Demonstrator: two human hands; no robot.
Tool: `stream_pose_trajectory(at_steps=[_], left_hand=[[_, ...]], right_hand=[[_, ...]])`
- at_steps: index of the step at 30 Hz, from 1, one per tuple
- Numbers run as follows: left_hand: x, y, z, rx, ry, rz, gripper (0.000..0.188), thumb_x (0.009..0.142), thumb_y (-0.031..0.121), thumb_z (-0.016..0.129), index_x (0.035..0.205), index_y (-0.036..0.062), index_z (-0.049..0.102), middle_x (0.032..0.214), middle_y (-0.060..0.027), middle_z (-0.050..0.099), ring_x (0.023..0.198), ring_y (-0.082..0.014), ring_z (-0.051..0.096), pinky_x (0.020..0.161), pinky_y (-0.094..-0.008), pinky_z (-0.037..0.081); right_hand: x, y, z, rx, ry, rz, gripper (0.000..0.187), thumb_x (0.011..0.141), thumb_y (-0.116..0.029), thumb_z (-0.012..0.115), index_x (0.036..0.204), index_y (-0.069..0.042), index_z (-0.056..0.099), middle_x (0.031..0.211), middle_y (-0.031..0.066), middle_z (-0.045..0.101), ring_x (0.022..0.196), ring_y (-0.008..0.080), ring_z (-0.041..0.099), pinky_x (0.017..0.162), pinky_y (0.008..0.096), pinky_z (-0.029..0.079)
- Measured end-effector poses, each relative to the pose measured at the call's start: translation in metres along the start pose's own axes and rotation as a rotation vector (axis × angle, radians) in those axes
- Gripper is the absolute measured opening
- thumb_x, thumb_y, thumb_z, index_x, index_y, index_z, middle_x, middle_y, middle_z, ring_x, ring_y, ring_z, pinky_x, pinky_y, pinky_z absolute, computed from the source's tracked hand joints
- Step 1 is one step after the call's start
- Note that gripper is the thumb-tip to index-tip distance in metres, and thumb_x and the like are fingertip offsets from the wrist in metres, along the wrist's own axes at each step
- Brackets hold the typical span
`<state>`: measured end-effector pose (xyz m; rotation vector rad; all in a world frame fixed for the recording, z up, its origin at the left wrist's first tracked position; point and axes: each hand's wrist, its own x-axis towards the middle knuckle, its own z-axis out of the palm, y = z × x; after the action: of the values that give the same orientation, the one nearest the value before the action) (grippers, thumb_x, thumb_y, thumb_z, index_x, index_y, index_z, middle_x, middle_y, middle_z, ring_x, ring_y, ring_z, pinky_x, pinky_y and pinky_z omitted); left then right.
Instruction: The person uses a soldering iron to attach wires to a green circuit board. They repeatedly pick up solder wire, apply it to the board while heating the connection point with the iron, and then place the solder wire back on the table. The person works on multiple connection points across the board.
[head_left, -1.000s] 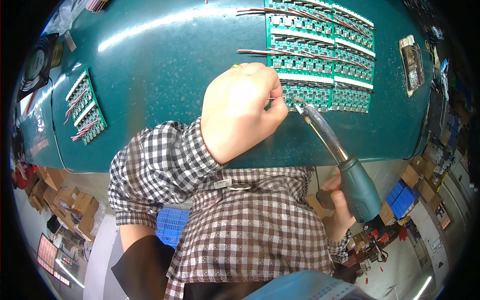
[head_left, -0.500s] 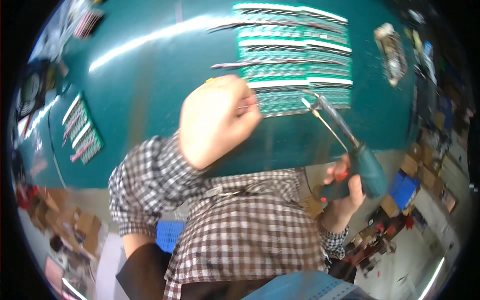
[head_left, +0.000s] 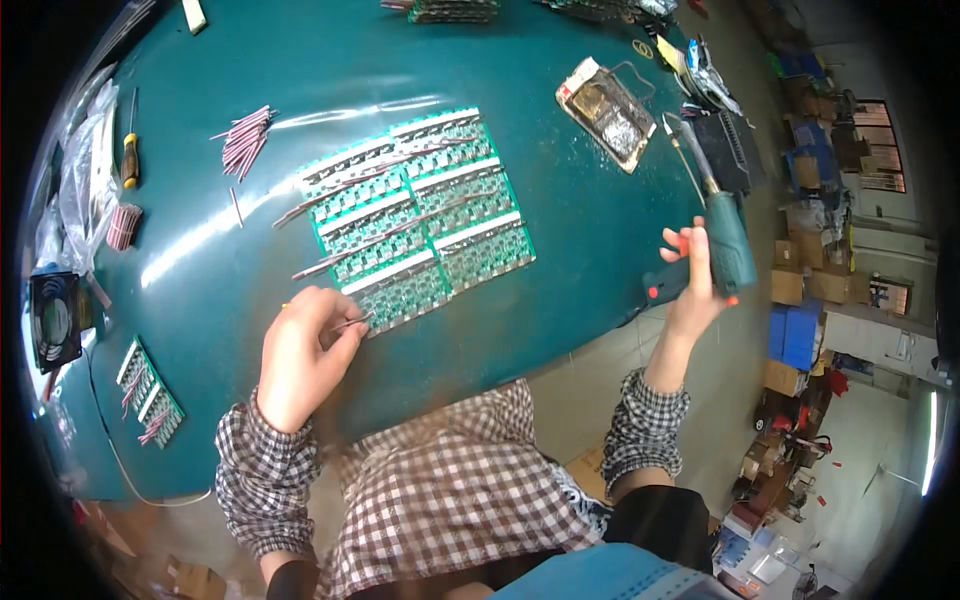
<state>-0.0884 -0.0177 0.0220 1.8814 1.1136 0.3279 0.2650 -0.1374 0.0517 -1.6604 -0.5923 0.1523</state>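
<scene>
My left hand (head_left: 305, 350) is closed in a pinch on a thin wire (head_left: 350, 322) at the near left corner of a panel of green circuit boards (head_left: 485, 258). Longer dark and reddish wires lie across the panel's rows. Off to the right, my right hand (head_left: 695, 285) is wrapped round the handle of a green soldering gun (head_left: 733, 245). Its metal tip and a thin feed tube point away from me, past the table's right edge area and apart from the boards.
Beyond the panel on the right lies a worn tray (head_left: 608, 115) with silvery solder. A bundle of cut wires (head_left: 245, 142), a screwdriver (head_left: 131, 160), a small fan (head_left: 55, 315) and a smaller circuit board strip (head_left: 150, 395) lie on the left. Stacked boards (head_left: 455, 10) sit at the far edge.
The view has shifted, showing more of the table. My right hand has carried the soldering gun away from the panel, rightward and farther out. My left hand stays by the panel's left side.
</scene>
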Motion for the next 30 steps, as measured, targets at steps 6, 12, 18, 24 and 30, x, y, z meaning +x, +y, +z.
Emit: stream_pose_trajectory(at_steps=[6, 12, 18, 24, 30], left_hand=[[-0.013, 0.033, 0.008, 0.007, 0.301, 0.192, 0.017, 0.077, 0.0, 0.07, 0.091, 0.0013, 0.062, 0.089, -0.0071, 0.061, 0.076, -0.0172, 0.058, 0.066, -0.0267, 0.045], [-0.004, 0.045, 0.043, -1.088, 0.047, -0.136, 0.023, 0.09, 0.011, 0.066, 0.11, 0.002, 0.06, 0.097, -0.0041, 0.064, 0.075, -0.0057, 0.057, 0.065, -0.0188, 0.048], [-0.006, 0.034, 0.047, -1.394, 0.028, -0.213, 0.018, 0.094, 0.016, 0.061, 0.106, 0.0029, 0.06, 0.089, -0.0023, 0.063, 0.07, -0.0043, 0.054, 0.063, -0.0182, 0.044], [-0.008, 0.026, 0.051, -1.485, 0.03, -0.213, 0.014, 0.094, 0.016, 0.059, 0.1, 0.003, 0.061, 0.088, -0.0018, 0.062, 0.068, -0.0044, 0.053, 0.062, -0.0189, 0.043], [-0.008, 0.022, 0.052, -1.527, -0.015, -0.257, 0.014, 0.094, 0.015, 0.058, 0.101, 0.003, 0.061, 0.088, -0.0021, 0.062, 0.069, -0.0047, 0.054, 0.063, -0.0191, 0.044]], right_hand=[[-0.069, -0.009, -0.018, 0.476, -0.348, 0.372, 0.038, 0.094, -0.026, 0.055, 0.114, 0.007, 0.052, 0.086, 0.0102, 0.063, 0.073, 0.0249, 0.067, 0.057, 0.0293, 0.056], [-0.132, -0.019, 0.001, 0.69, -0.519, 0.523, 0.049, 0.093, -0.041, 0.056, 0.108, 0.005, 0.051, 0.079, 0.009, 0.057, 0.065, 0.0222, 0.063, 0.049, 0.0278, 0.053], [-0.154, -0.025, 0.01, 0.699, -0.599, 0.568, 0.048, 0.093, -0.04, 0.057, 0.109, 0.005, 0.05, 0.081, 0.0086, 0.057, 0.065, 0.0215, 0.063, 0.051, 0.0277, 0.053], [-0.164, -0.028, 0.013, 0.644, -0.618, 0.569, 0.048, 0.093, -0.039, 0.057, 0.11, 0.005, 0.05, 0.082, 0.0077, 0.058, 0.067, 0.0206, 0.063, 0.054, 0.028, 0.054], [-0.169, -0.028, 0.009, 0.6, -0.602, 0.588, 0.05, 0.092, -0.04, 0.057, 0.111, 0.006, 0.05, 0.083, 0.0081, 0.059, 0.066, 0.0203, 0.063, 0.053, 0.0291, 0.055]])
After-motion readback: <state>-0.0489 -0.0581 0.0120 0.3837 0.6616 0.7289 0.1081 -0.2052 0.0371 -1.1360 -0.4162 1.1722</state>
